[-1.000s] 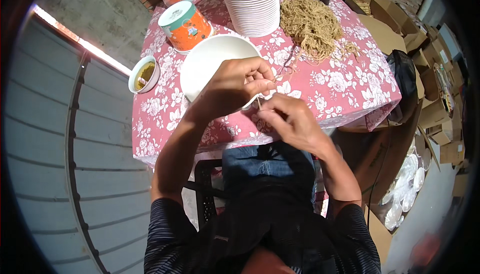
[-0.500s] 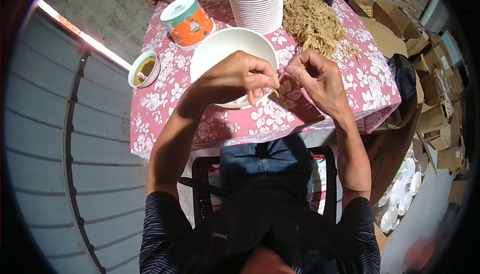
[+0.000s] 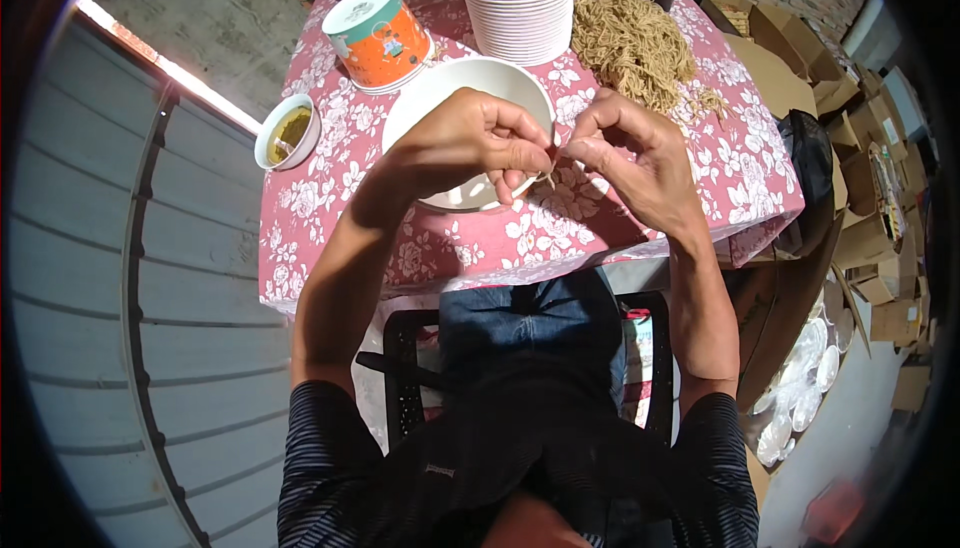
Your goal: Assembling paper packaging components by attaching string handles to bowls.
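Observation:
My left hand (image 3: 472,148) is over the right side of a large white tub (image 3: 432,83), its thumb and fingers pinched together. Close to its fingertips, my right hand (image 3: 640,160) pinches too, thumb against forefinger. A short piece of thin tan cord (image 3: 553,178) shows between the two hands and dangles just below the fingertips; most of it is hidden by the fingers. Beyond my right hand lies a loose heap of tan cord (image 3: 635,48), with a few strands (image 3: 708,103) spilling off its near side.
Behind the tub rises a tall stack of white paper tubs (image 3: 515,8). Left of it stands an upturned orange-and-green paper tub (image 3: 380,43). A small bowl of yellowish liquid (image 3: 290,136) sits at the left edge of the flowered tablecloth (image 3: 740,168). Cardboard boxes (image 3: 865,233) crowd the right.
My hands stay pinched above the tub and have shifted slightly, the right fingertips moving a little left toward the left ones. The cord end shows more clearly below them.

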Demonstrator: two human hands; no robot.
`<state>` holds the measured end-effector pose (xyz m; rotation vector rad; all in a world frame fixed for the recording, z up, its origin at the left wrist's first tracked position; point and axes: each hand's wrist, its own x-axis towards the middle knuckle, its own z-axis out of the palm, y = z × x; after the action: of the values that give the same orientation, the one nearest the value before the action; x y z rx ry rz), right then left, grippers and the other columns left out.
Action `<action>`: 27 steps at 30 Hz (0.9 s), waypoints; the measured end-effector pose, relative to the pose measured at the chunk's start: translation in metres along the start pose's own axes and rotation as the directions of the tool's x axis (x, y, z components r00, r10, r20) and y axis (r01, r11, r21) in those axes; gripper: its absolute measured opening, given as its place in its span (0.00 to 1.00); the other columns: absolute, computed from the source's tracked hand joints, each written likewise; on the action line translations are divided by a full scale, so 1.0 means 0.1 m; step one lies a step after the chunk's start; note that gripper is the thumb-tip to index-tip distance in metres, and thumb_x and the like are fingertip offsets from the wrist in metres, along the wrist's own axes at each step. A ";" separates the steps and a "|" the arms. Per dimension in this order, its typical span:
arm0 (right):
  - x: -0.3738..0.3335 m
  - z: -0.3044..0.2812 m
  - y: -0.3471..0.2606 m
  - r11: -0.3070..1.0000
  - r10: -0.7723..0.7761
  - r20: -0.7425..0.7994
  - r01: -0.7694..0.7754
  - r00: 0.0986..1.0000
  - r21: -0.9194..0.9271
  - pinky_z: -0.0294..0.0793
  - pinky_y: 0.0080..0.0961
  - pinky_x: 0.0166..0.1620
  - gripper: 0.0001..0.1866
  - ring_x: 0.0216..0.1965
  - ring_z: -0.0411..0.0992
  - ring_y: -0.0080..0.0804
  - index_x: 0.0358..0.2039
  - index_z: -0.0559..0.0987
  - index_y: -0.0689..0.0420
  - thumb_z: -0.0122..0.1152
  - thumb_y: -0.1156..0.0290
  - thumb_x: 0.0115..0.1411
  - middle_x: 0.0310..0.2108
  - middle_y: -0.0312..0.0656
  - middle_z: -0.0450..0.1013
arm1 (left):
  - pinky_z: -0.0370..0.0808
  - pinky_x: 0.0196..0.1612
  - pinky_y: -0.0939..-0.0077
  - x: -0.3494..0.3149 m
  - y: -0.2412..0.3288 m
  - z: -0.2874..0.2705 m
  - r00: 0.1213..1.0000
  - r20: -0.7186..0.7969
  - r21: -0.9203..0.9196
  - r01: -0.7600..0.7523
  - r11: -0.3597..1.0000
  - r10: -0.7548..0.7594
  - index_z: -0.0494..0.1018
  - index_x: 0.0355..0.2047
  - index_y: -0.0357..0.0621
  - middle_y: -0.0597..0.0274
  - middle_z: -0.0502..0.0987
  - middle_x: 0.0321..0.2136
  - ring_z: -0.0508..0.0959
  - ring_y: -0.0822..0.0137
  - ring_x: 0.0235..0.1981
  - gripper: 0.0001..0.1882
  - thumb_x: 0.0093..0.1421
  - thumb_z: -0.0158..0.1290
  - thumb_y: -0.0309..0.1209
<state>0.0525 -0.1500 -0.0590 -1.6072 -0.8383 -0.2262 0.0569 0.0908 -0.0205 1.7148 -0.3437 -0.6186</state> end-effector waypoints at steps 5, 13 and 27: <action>0.17 0.16 0.02 0.988 0.152 -0.052 -0.150 0.987 0.040 0.71 0.18 0.36 0.04 0.33 0.72 0.18 0.36 0.79 0.62 0.67 0.77 0.66 0.31 0.33 0.75 | 0.77 0.28 0.80 -0.02 0.02 0.03 0.997 0.069 0.139 -0.026 0.990 0.016 0.80 0.37 0.34 0.64 0.77 0.23 0.77 0.76 0.24 0.12 0.67 0.63 0.33; -0.22 0.18 0.25 0.994 0.110 -0.019 -0.110 0.994 -0.005 0.77 0.26 0.44 0.06 0.39 0.75 0.28 0.38 0.85 0.63 0.69 0.77 0.61 0.37 0.41 0.77 | 0.76 0.28 0.82 -0.07 -0.10 -0.15 0.998 0.050 -0.114 -0.036 0.993 0.042 0.77 0.40 0.30 0.63 0.78 0.27 0.77 0.76 0.24 0.14 0.67 0.62 0.33; -0.30 0.31 0.15 0.981 -0.017 -0.168 -0.017 0.986 -0.194 0.75 0.24 0.36 0.04 0.32 0.77 0.29 0.35 0.87 0.64 0.70 0.78 0.60 0.29 0.42 0.79 | 0.72 0.29 0.85 -0.02 -0.07 -0.07 0.998 0.058 -0.071 -0.015 0.997 0.019 0.76 0.40 0.36 0.66 0.78 0.28 0.75 0.79 0.25 0.11 0.67 0.60 0.33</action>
<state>0.0305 -0.1328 -0.0953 -1.7426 -0.7017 -0.4505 0.0588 0.0990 -0.0258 1.6268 -0.3732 -0.6628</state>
